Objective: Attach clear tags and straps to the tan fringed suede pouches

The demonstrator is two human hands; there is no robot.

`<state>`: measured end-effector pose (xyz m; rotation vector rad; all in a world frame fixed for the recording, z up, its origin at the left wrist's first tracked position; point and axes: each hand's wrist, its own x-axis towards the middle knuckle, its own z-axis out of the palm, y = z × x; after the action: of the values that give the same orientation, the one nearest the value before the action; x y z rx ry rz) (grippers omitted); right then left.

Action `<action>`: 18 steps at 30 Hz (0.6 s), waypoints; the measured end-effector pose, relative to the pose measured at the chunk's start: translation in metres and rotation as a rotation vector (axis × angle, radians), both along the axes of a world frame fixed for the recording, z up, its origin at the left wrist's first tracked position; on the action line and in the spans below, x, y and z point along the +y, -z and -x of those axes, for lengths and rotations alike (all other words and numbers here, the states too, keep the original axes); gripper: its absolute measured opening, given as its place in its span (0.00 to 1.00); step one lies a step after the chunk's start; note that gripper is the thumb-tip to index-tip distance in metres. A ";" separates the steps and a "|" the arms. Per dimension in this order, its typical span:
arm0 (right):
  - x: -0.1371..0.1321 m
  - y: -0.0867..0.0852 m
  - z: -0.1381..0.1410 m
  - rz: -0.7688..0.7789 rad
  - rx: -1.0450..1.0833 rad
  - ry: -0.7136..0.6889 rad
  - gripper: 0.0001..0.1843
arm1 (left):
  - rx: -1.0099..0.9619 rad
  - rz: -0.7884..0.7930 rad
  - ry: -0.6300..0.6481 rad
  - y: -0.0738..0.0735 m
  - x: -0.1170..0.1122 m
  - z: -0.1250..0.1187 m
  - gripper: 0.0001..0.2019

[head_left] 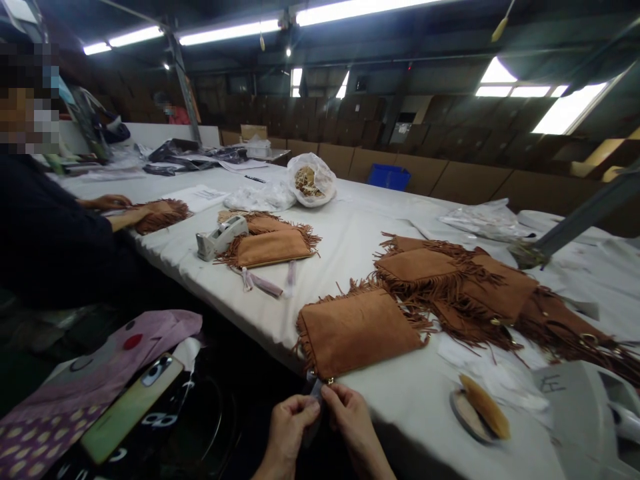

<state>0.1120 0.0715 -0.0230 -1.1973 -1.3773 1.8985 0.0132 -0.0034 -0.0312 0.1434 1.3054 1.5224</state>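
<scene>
A brown suede pouch (363, 327) with fringed sides lies flat at the table's near edge. From its near corner, beside a small gold zip fitting (329, 381), a strip of translucent plastic wrap (315, 387) hangs down over the edge. My left hand (291, 427) pinches this wrap between thumb and fingers. Right beside it, my right hand (350, 415) is also closed in a pinch, just below the zip fitting; its fingertips hide what they hold.
More fringed pouches (500, 287) lie heaped at right, near a large tape dispenser (590, 407) and a tape roll (473, 417). Further left are another pouch (273, 247), a small tape dispenser (223, 237) and wrapped tassels (267, 285). A co-worker's hands (113, 203) touch a pouch. A phone (133, 407) lies lower left.
</scene>
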 end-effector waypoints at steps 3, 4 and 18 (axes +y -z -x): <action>0.003 -0.001 0.002 -0.050 -0.024 -0.009 0.24 | -0.052 -0.022 0.097 -0.006 0.003 0.005 0.24; 0.004 0.000 0.002 -0.063 -0.029 -0.018 0.25 | -0.071 -0.031 0.160 -0.007 0.004 0.006 0.26; 0.010 -0.001 0.003 -0.144 -0.185 -0.103 0.19 | 0.394 -0.050 0.165 -0.001 0.008 0.000 0.28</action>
<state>0.1086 0.0815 -0.0223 -1.2783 -1.6728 1.7576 0.0129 0.0047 -0.0303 0.5930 1.5203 1.4293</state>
